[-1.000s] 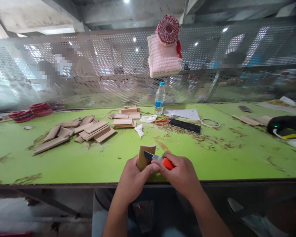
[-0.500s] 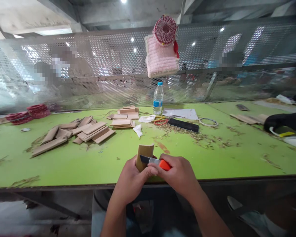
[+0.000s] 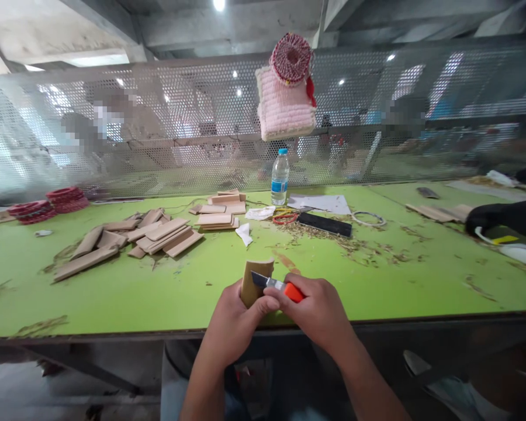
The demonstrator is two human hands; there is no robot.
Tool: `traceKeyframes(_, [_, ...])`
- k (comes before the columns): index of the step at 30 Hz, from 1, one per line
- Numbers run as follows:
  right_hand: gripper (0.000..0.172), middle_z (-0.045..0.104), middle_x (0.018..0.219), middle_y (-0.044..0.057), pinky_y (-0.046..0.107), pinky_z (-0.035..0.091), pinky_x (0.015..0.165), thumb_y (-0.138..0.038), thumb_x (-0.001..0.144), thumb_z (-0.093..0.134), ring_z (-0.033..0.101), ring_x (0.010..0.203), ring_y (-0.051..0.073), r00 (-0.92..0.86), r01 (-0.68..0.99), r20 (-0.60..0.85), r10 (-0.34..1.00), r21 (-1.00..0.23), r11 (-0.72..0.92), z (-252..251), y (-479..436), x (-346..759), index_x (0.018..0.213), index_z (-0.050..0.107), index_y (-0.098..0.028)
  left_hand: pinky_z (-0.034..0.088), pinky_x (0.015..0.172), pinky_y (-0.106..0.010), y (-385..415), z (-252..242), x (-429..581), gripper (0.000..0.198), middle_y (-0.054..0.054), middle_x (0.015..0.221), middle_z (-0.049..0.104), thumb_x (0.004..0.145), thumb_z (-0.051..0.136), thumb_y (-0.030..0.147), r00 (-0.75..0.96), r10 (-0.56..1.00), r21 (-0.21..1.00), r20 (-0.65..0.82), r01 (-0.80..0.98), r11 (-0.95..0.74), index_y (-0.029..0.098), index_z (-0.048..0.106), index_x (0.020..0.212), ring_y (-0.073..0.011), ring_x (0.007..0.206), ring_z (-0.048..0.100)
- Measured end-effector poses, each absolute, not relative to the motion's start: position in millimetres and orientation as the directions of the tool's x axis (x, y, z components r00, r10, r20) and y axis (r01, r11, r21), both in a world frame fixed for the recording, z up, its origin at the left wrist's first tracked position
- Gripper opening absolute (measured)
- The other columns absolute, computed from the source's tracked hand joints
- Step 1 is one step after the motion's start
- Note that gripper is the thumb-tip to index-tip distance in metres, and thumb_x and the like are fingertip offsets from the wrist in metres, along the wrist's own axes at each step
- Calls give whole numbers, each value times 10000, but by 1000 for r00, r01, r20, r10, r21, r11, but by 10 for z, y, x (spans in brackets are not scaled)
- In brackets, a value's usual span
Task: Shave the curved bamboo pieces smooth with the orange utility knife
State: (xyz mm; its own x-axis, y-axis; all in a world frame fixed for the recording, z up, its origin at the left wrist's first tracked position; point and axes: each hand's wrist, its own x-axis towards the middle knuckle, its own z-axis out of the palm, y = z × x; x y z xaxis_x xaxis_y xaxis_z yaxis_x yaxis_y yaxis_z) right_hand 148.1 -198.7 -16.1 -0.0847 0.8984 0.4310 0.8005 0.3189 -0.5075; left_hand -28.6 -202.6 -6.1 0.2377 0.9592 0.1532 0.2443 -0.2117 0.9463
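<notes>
My left hand (image 3: 234, 321) is closed round a curved tan strip, which looks like a piece of bamboo (image 3: 249, 285), held upright at the table's front edge. In my right hand (image 3: 318, 307) is a utility knife (image 3: 293, 292) with an orange and grey handle. Its dark blade lies across the inner face of the strip, pointing left. The left thumb reaches over to the right thumb, close by the knife's handle. My palms hide the lower end of the strip and part of the knife.
Similar strips lie in a heap (image 3: 158, 234) at left and a small stack (image 3: 217, 220) behind. A water bottle (image 3: 279, 178), scissors (image 3: 286, 217), a black phone (image 3: 325, 224) and shavings (image 3: 368, 248) sit farther back on the green table (image 3: 158, 304). A mesh partition (image 3: 193, 152) stands behind.
The knife blade sits slightly higher on the strip and tilts a little more. Both hands keep their grip in nearly the same place, and the camera view has shifted slightly.
</notes>
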Motion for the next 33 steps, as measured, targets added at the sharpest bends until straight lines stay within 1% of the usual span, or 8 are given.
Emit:
traceKeyframes(5, [540, 413, 487, -46, 266, 173, 521, -648, 883, 515, 307, 491, 95, -95, 796, 427, 899, -509, 326, -153, -1986, 1490, 577, 475, -205, 389, 623, -229, -2039, -74, -290, 382, -6, 777, 618, 864, 646, 530, 246, 955, 947, 165, 231, -223, 148, 635, 864, -157, 716, 499])
traceKeyframes(13, [555, 542, 507, -14, 267, 203, 521, -693, 876, 512, 406, 482, 111, -121, 814, 447, 886, -467, 347, -239, -1962, 1475, 600, 540, -212, 449, 753, -259, -2052, -61, -288, 338, -46, 910, 666, 863, 665, 475, 323, 924, 957, 207, 130, -260, 155, 650, 969, -206, 844, 547])
traceKeyframes(16, [526, 558, 491, -10, 273, 196, 508, -654, 893, 515, 447, 459, 118, -82, 822, 486, 870, -461, 335, -317, -1935, 1452, 595, 526, -220, 436, 691, -252, -2018, -138, -273, 408, -44, 843, 649, 850, 647, 553, 276, 943, 958, 186, 160, -236, 149, 649, 907, -203, 796, 537])
traceKeyframes(17, [511, 565, 492, -11, 272, 200, 507, -639, 901, 510, 460, 457, 118, -79, 821, 499, 863, -458, 341, -344, -1924, 1445, 605, 524, -223, 431, 676, -254, -2000, -174, -269, 443, -43, 834, 648, 845, 638, 580, 253, 950, 961, 182, 161, -227, 149, 655, 943, -203, 782, 535])
traceKeyframes(21, [488, 607, 517, -4, 271, 227, 519, -616, 919, 482, 505, 476, 132, -39, 846, 534, 844, -433, 312, -414, -1894, 1416, 624, 543, -233, 437, 704, -280, -1937, -286, -281, 531, -59, 839, 642, 848, 584, 652, 253, 947, 954, 200, 172, -247, 138, 658, 960, -220, 800, 545])
traceKeyframes(27, [408, 653, 532, -7, 284, 239, 517, -585, 847, 581, 560, 484, 156, -193, 802, 482, 855, -424, 421, -409, -1903, 1398, 608, 594, -255, 423, 938, -350, -1982, -200, -342, 608, -102, 1075, 648, 825, 607, 671, 359, 907, 968, 222, 28, -248, 159, 623, 1153, -277, 1035, 563])
traceKeyframes(30, [376, 668, 554, -6, 283, 241, 519, -575, 817, 613, 561, 496, 158, -187, 792, 456, 870, -454, 409, -411, -1904, 1415, 618, 610, -256, 434, 848, -313, -2012, -112, -348, 559, -63, 971, 631, 769, 707, 624, 438, 886, 987, 153, -24, -159, 171, 619, 1083, -235, 934, 564])
traceKeyframes(33, [414, 654, 549, -9, 276, 240, 515, -590, 816, 599, 530, 497, 150, -160, 797, 422, 892, -479, 369, -417, -1903, 1421, 591, 579, -243, 416, 771, -266, -2008, -24, -348, 474, -20, 880, 600, 719, 797, 502, 487, 868, 995, 100, -48, -88, 174, 615, 1008, -184, 841, 535])
